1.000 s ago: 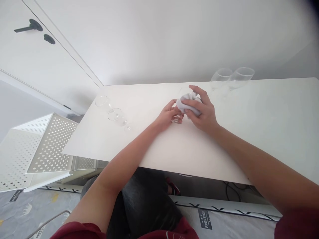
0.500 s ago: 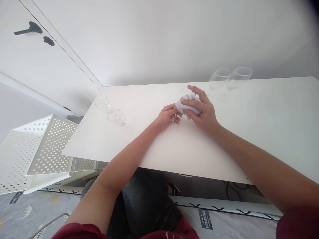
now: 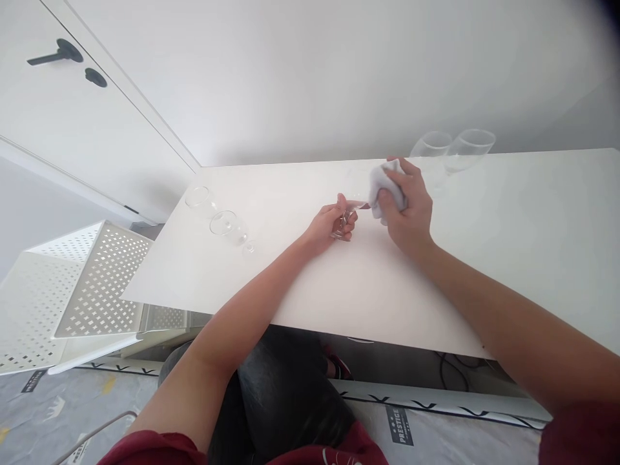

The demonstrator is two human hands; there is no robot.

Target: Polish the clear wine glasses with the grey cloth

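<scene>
My left hand (image 3: 329, 223) is closed around the lower part of a clear wine glass (image 3: 357, 205), just above the white table (image 3: 310, 284). The glass is tilted, and its see-through bowl is hard to make out against the white. In my right hand (image 3: 411, 206) a crumpled pale grey cloth (image 3: 387, 187) is gripped, at the right side of that glass; whether cloth and glass touch I cannot tell. Two more wine glasses stand at the back right, a nearer-to-corner one (image 3: 469, 152) and one beside it (image 3: 430, 145), partly behind my right hand.
On the table's left stand two clear stemmed glasses, one in front (image 3: 227, 226) and one behind (image 3: 199, 199). A white perforated metal unit (image 3: 104, 284) is left of the table. A wall rises behind, with a door handle (image 3: 55, 55) at upper left. Cables (image 3: 453, 374) lie beneath.
My right hand has moved right with the cloth, off the part of the glass it covered. My left hand keeps its hold on the glass, nearly in place.
</scene>
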